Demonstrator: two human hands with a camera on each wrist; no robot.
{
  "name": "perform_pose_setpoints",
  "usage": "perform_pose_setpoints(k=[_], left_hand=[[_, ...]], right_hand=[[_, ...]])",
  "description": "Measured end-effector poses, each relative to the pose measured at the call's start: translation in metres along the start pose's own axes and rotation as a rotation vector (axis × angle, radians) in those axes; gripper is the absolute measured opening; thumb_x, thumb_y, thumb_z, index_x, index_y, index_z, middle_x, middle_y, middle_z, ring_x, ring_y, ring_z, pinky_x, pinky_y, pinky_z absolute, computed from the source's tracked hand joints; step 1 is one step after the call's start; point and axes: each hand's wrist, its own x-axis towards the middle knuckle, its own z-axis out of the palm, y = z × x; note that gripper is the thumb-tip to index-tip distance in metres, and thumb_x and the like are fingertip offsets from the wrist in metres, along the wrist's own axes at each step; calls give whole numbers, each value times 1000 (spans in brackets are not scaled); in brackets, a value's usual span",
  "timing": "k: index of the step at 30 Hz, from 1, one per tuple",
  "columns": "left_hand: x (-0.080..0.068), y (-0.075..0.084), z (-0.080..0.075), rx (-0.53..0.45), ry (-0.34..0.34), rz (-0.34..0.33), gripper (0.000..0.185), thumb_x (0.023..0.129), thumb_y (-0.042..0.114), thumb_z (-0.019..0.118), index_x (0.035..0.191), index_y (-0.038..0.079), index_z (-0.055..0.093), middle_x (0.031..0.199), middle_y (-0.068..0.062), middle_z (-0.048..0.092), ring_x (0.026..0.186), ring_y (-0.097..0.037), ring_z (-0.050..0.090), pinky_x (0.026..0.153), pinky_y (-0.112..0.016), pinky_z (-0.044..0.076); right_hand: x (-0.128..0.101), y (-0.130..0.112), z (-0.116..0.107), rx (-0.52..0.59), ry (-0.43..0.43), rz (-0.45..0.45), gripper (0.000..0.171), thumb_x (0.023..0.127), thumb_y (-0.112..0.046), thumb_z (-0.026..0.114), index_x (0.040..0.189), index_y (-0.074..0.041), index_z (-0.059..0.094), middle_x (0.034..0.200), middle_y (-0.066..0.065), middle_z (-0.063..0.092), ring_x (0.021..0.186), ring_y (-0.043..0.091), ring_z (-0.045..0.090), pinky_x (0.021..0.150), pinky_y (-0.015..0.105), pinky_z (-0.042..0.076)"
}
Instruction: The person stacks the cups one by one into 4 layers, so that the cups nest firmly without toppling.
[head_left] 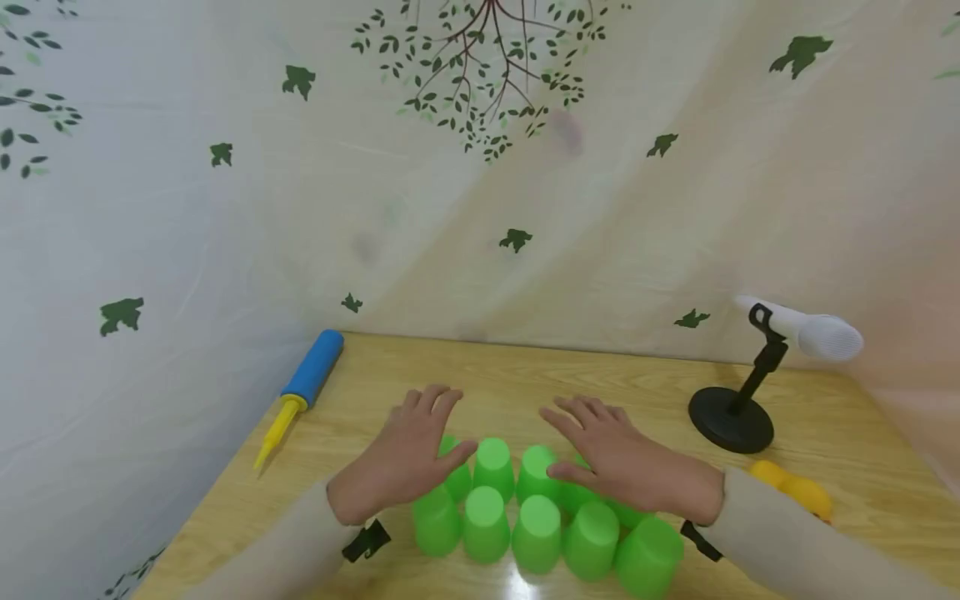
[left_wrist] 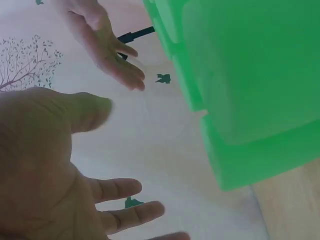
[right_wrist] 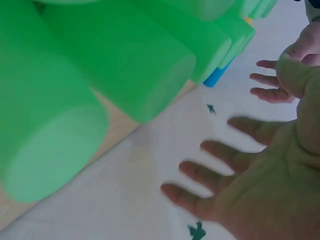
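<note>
Several green plastic cups (head_left: 486, 525) stand upside down on the wooden table in two rows. Above their left part hovers my left hand (head_left: 408, 454), fingers spread and holding nothing. My right hand (head_left: 622, 454) is held over the right part of the rows, its fingers also extended and apart. In the left wrist view, the cups (left_wrist: 260, 75) rise beside the left hand (left_wrist: 45, 155), with a gap between. The right wrist view has the right hand (right_wrist: 260, 175) palm toward the camera, away from the cups (right_wrist: 125, 65). Both hands partly hide the back row in the head view.
A blue and yellow hand pump (head_left: 311, 371) lies at the table's left edge. At the right stands a white microphone (head_left: 810, 329) on a black round-based stand (head_left: 731, 419). Yellow round objects (head_left: 802, 492) sit beside the right forearm. A leaf-patterned curtain (head_left: 450, 208) hangs behind the table.
</note>
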Motion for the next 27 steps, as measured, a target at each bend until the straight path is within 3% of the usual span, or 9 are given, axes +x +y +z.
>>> perform_pose_setpoints(k=[2, 5, 10, 18, 27], left_hand=[[-3, -4, -1, -17, -15, 28, 53, 83, 46, 48, 120, 10, 39, 111, -3, 40, 97, -20, 39, 81, -38, 36], [-6, -10, -1, -17, -68, 58, 40, 80, 39, 56, 106, 10, 46, 97, 1, 41, 83, -15, 38, 71, -29, 37], [-6, -14, 1, -31, -137, 73, 32, 77, 37, 61, 93, 12, 50, 90, 3, 44, 76, -13, 37, 61, -24, 37], [-4, -17, 4, -56, -154, 68, 27, 74, 33, 66, 88, 14, 51, 85, 4, 45, 75, -12, 38, 58, -22, 37], [-1, -23, 7, -60, -106, 90, 24, 74, 28, 67, 87, 13, 53, 86, 4, 47, 77, -11, 41, 63, -23, 40]], right_hand=[[9, -5, 0, -11, -33, -112, 54, 85, -48, 43, 130, -20, 34, 132, 1, 29, 119, 22, 27, 89, 48, 27], [25, -12, 2, -42, -37, -238, 41, 84, -38, 52, 119, -18, 46, 124, -1, 38, 111, 18, 35, 86, 39, 33], [47, -21, 10, -74, -9, -329, 30, 78, -28, 63, 105, -17, 55, 108, -5, 49, 96, 13, 42, 78, 29, 36], [64, -26, 18, -125, -33, -314, 25, 74, -29, 67, 95, -19, 57, 92, -6, 51, 81, 10, 44, 67, 27, 36], [72, -26, 25, -122, -7, -262, 23, 73, -29, 68, 89, -21, 55, 82, -9, 51, 74, 8, 46, 65, 28, 35]])
